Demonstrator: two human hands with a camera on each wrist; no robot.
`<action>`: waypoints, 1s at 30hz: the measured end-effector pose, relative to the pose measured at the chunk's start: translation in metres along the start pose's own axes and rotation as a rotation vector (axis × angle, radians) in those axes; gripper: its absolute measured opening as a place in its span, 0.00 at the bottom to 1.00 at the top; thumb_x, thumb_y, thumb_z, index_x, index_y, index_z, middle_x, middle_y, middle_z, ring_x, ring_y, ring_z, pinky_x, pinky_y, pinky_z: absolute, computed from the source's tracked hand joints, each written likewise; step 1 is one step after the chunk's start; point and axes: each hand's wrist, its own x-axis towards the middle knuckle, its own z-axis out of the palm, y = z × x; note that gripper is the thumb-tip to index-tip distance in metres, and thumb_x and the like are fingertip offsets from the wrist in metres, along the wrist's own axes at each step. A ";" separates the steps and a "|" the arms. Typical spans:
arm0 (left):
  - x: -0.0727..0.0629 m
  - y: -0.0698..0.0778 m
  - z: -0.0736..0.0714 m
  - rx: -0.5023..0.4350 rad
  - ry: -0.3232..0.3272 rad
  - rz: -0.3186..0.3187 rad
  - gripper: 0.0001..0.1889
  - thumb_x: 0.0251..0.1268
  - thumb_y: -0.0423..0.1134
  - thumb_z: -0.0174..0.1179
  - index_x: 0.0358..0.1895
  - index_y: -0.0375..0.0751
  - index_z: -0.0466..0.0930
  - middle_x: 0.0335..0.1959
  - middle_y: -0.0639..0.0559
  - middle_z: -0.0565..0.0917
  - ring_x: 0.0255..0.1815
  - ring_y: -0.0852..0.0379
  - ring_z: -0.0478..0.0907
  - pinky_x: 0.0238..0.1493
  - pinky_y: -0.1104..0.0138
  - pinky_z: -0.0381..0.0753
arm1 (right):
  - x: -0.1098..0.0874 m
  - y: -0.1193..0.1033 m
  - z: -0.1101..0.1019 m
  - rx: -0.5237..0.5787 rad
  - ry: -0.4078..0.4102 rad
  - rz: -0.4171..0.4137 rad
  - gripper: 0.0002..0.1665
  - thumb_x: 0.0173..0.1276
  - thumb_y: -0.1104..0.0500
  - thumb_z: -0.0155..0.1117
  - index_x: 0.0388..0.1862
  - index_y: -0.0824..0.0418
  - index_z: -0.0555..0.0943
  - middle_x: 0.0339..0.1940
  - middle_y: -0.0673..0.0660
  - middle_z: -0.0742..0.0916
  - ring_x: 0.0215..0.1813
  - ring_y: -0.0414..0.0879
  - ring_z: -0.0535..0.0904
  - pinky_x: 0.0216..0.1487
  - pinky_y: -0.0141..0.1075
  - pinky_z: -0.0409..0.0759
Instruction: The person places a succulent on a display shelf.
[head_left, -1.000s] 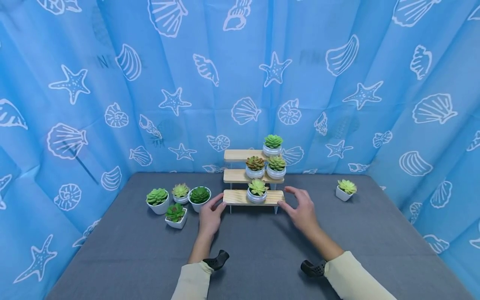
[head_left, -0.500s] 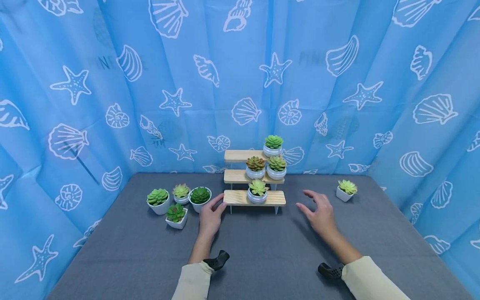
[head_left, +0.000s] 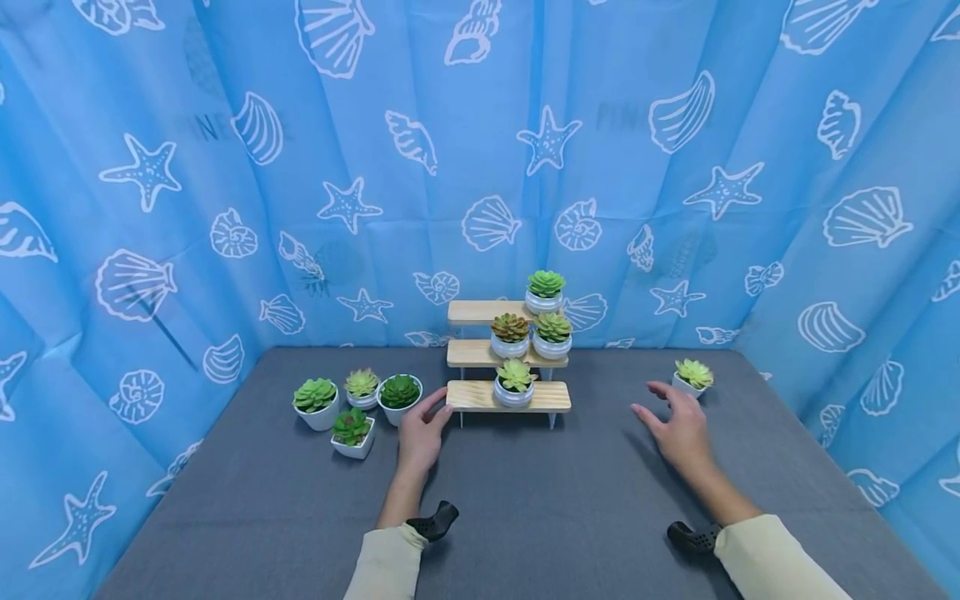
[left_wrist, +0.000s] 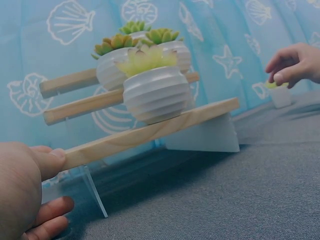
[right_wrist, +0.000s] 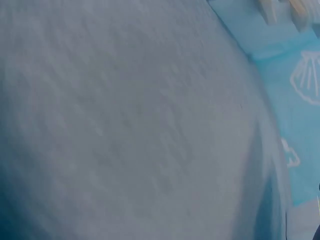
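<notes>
A three-tier wooden plant stand bears several potted succulents. One pale green succulent is on the lowest tier; a reddish one and a green one share the middle tier; a bright green one sits on top, at the right. My left hand holds the left end of the lowest tier between thumb and forefinger, its other fingers below the board. My right hand, thumb and fingers apart and holding nothing, is over the table just in front of a small succulent in a white square pot.
Left of the stand is a group of potted succulents: a light green one, a pink-tipped one, a dark green one and one in a square pot. A blue shell-print curtain borders the grey table.
My right hand has left the right end of the lowest tier and moved right, close to the lone succulent. My left hand and the stand have stayed in place.
</notes>
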 end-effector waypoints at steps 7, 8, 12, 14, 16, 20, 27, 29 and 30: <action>0.000 0.000 0.000 0.006 0.007 0.005 0.19 0.68 0.38 0.61 0.61 0.47 0.79 0.60 0.54 0.79 0.64 0.52 0.72 0.60 0.53 0.71 | 0.007 0.017 -0.012 -0.063 0.051 0.010 0.27 0.54 0.65 0.76 0.53 0.72 0.77 0.47 0.70 0.82 0.51 0.65 0.73 0.52 0.59 0.68; 0.000 0.000 0.000 0.009 0.008 0.007 0.19 0.68 0.38 0.61 0.62 0.47 0.79 0.60 0.54 0.79 0.64 0.52 0.72 0.60 0.53 0.72 | 0.008 0.020 -0.014 -0.077 0.063 0.011 0.28 0.54 0.65 0.76 0.53 0.72 0.77 0.48 0.71 0.82 0.51 0.66 0.73 0.52 0.59 0.68; 0.000 0.000 0.000 0.012 0.009 0.010 0.19 0.68 0.38 0.61 0.62 0.47 0.79 0.60 0.54 0.79 0.63 0.51 0.72 0.60 0.53 0.72 | 0.011 0.028 -0.021 -0.111 0.116 0.036 0.31 0.53 0.65 0.77 0.55 0.72 0.76 0.53 0.72 0.80 0.54 0.68 0.71 0.55 0.59 0.66; 0.000 0.000 0.000 0.012 0.008 0.011 0.19 0.68 0.38 0.61 0.62 0.46 0.79 0.60 0.54 0.79 0.63 0.51 0.72 0.60 0.52 0.72 | 0.013 0.033 -0.025 -0.123 0.139 0.072 0.34 0.53 0.65 0.77 0.57 0.72 0.74 0.55 0.72 0.79 0.55 0.68 0.70 0.56 0.59 0.64; 0.000 0.000 0.000 0.007 0.007 0.010 0.19 0.68 0.38 0.61 0.61 0.46 0.79 0.60 0.54 0.79 0.63 0.52 0.72 0.60 0.53 0.72 | 0.015 0.037 -0.028 -0.131 0.146 0.124 0.35 0.54 0.64 0.77 0.59 0.71 0.73 0.57 0.72 0.78 0.57 0.68 0.69 0.58 0.59 0.64; 0.000 -0.001 0.000 0.004 0.006 0.011 0.19 0.68 0.37 0.61 0.61 0.46 0.79 0.60 0.53 0.79 0.64 0.52 0.72 0.60 0.53 0.72 | 0.019 0.045 -0.032 -0.138 0.110 0.253 0.37 0.59 0.61 0.74 0.64 0.70 0.69 0.60 0.72 0.75 0.61 0.67 0.67 0.60 0.59 0.62; 0.000 0.000 0.001 0.014 0.010 0.002 0.19 0.68 0.38 0.61 0.61 0.47 0.79 0.61 0.54 0.79 0.63 0.52 0.72 0.59 0.53 0.72 | 0.023 0.060 -0.039 -0.158 -0.008 0.424 0.43 0.67 0.52 0.67 0.71 0.71 0.61 0.66 0.73 0.70 0.64 0.69 0.62 0.61 0.61 0.61; 0.000 0.000 0.001 0.017 0.009 0.004 0.19 0.68 0.38 0.61 0.61 0.47 0.79 0.61 0.54 0.79 0.63 0.52 0.72 0.59 0.53 0.72 | 0.025 0.065 -0.040 -0.158 -0.042 0.458 0.45 0.68 0.49 0.65 0.72 0.72 0.58 0.67 0.74 0.69 0.64 0.70 0.61 0.61 0.62 0.60; 0.000 0.000 0.001 0.020 0.009 0.005 0.19 0.68 0.38 0.61 0.61 0.47 0.79 0.61 0.54 0.79 0.63 0.52 0.72 0.59 0.53 0.72 | 0.026 0.066 -0.040 -0.157 -0.058 0.474 0.46 0.69 0.47 0.64 0.72 0.72 0.57 0.67 0.74 0.68 0.64 0.70 0.61 0.61 0.62 0.60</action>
